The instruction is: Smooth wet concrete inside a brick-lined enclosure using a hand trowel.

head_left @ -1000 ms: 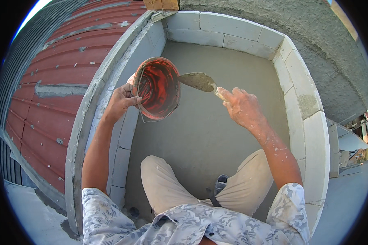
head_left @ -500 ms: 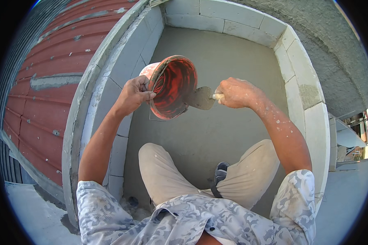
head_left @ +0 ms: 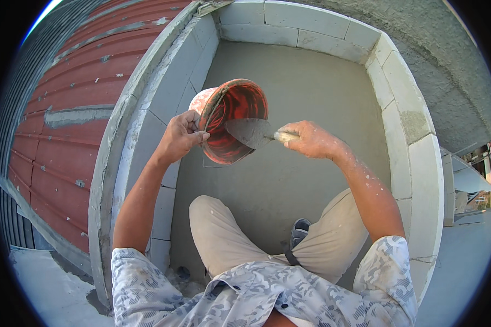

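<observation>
The left hand (head_left: 181, 136) pinches the red bucket (head_left: 240, 104) by its rim, tilted above the floor (head_left: 311, 82), seemingly so its mouth admits the trowel (head_left: 252, 132) that the curled right hand (head_left: 313, 140) grips.

Outdoor building site, pale block walls (head_left: 395, 144), grey cement floor (head_left: 305, 82), ribbed red sheeting (head_left: 65, 144), smeared trowel (head_left: 251, 132)

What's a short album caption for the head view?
Left hand holds a tilted red bucket; right hand, a trowel at its mouth.
</observation>
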Demonstrator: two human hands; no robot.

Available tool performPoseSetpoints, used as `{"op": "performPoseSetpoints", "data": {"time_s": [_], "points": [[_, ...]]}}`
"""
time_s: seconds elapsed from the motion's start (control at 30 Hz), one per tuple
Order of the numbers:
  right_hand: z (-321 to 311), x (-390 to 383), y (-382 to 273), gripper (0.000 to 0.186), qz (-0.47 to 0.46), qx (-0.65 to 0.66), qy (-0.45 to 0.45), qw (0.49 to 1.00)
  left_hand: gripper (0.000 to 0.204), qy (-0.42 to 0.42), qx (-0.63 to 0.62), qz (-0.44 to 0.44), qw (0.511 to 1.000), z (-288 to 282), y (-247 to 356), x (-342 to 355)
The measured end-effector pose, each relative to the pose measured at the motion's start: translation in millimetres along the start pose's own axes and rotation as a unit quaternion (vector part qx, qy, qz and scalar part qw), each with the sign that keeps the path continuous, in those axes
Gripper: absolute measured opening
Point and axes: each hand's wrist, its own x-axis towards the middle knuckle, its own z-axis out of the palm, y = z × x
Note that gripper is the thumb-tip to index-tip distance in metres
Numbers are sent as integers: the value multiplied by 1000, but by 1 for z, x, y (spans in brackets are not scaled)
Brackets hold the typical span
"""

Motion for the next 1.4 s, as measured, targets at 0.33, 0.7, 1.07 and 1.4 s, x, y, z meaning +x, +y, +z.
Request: {"op": "performPoseSetpoints", "data": {"time_s": [0.33,0.7,1.07,1.4], "points": [[40,51,-73,13,-20,-424,104,900,29,-14,-4,-4,1000,23,29,9],[1,51,-33,20,4,-170,-97,981,24,0,-84,-2,996,44,1,-17],[6,-15,41,29,-121,-143,195,963,20,51,-217,-33,974,20,-7,-22],[0,-8,138,14,-87,-393,256,879,26,29,-292,-59,954,21,-13,-29]]}}
